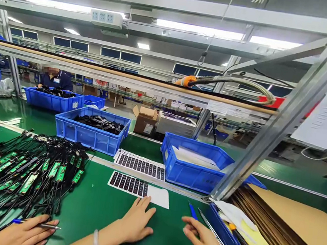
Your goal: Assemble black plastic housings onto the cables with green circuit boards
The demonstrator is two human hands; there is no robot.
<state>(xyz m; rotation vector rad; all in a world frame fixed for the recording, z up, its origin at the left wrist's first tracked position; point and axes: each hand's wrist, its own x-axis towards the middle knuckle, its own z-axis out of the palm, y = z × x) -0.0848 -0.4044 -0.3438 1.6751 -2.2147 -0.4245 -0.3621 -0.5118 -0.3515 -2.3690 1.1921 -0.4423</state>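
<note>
Left hand (135, 223) flat, released, fingertips at label sheet (131, 184), 12 o'clock. Right hand (204, 244) empty, loose. Sheet partly stripped (right end blank); cable pile (21, 168), 9 o'clock, seemingly mostly unlabelled.

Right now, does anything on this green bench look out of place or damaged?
The heap of black cables with green boards at the left lies tangled and crossed on the bench, not in a blue bin. The near label sheet lies slightly askew. Nothing looks spilled or broken.
</note>
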